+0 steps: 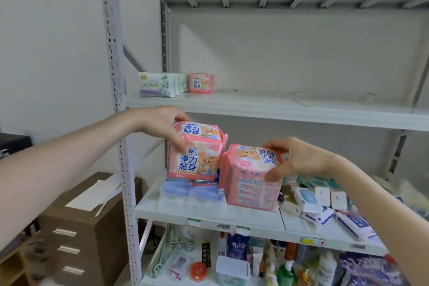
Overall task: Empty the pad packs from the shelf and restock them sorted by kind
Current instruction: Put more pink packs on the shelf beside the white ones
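Head view, looking straight at a grey metal rack. The left hand (167,127) has its grip clamped on two pink pad packs (197,160) stacked one atop the other, fingers over the top one and thumb down the front. That stack is right above a bunch of blue packs (185,190) at the left end of the middle shelf (209,213). Whether it's resting on them or just lifted off, can't tell.

The right hand (299,160) has its grip closed round a third pink pack (250,183). Its print is upside down, it's tilted a bit, and it's just beside the stack. Its bottom edge is down at the shelf board.

The upper shelf (278,105) has a row of white packs (157,85) at its far left end and a lone pink pack (200,83) standing upright right next to them.

Now the clutter. Right of the third pack, the middle shelf is crowded with small boxes (325,195) lying every which way, some hidden behind the right forearm. Underneath, it's jammed with bottles (285,271) and a clear tub (232,269).

The left forearm reaches in across the rack's steel post (121,146). Left of the rack stands a brown drawer cabinet (76,227) with papers (97,193) on top.
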